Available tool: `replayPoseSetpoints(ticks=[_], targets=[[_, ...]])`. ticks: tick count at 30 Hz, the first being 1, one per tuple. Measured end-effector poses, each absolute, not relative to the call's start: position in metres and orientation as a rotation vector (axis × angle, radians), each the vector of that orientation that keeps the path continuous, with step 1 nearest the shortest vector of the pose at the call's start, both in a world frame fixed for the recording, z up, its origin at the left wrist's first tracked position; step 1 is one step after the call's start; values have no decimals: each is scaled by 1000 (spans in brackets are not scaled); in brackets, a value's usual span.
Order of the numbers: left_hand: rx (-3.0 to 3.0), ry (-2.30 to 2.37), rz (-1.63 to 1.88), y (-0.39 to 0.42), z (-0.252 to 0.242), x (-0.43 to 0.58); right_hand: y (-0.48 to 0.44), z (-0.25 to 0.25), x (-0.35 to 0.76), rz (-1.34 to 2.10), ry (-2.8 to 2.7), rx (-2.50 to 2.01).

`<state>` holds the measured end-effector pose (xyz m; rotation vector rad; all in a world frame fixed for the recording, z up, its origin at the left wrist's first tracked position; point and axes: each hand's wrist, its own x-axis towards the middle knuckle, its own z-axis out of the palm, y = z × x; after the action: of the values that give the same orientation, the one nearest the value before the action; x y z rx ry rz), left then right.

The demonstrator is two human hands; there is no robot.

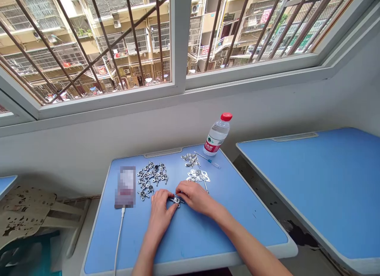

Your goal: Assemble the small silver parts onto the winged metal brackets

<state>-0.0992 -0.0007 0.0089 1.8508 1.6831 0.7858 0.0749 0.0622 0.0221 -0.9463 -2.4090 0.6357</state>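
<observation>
A small metal fitting with a round centre and side arms lies on the blue desk between my hands. My left hand holds it from the left, thumb near its front edge and fingers behind. From the right, my right hand reaches over the fitting, its thumb and fingertips pinched together at the top. Whatever sits in that pinch is too small to make out. Beyond my right hand lie flat silver plates with holes. Several similar metal fittings are grouped past my left hand.
A pile of small metal pieces and a blue-tipped pen lie at the back right, beside a red-capped water bottle. On the left is a blurred phone with a white cable. Another blue desk stands to the right.
</observation>
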Motion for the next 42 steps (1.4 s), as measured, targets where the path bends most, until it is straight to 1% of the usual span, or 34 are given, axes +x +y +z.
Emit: replayPoseSetpoints(ticks=[4, 9, 12, 24, 35, 42], targets=[[1813, 1692, 835, -2, 8, -100, 62, 22, 78, 597, -2454, -882], [1862, 1673, 815, -3, 11, -100, 59, 28, 85, 596, -2481, -770], [1877, 1677, 803, -3, 13, -99, 59, 31, 89, 626, -2450, -804], [1923, 1698, 832, -5, 17, -98, 62, 29, 96, 539, -2412, -933], [1948, 1681, 841, -9, 19, -98, 56, 29, 91, 538, -2561, -869], [1933, 1685, 863, -9, 19, -98, 56, 30, 92, 562, -2536, -894]])
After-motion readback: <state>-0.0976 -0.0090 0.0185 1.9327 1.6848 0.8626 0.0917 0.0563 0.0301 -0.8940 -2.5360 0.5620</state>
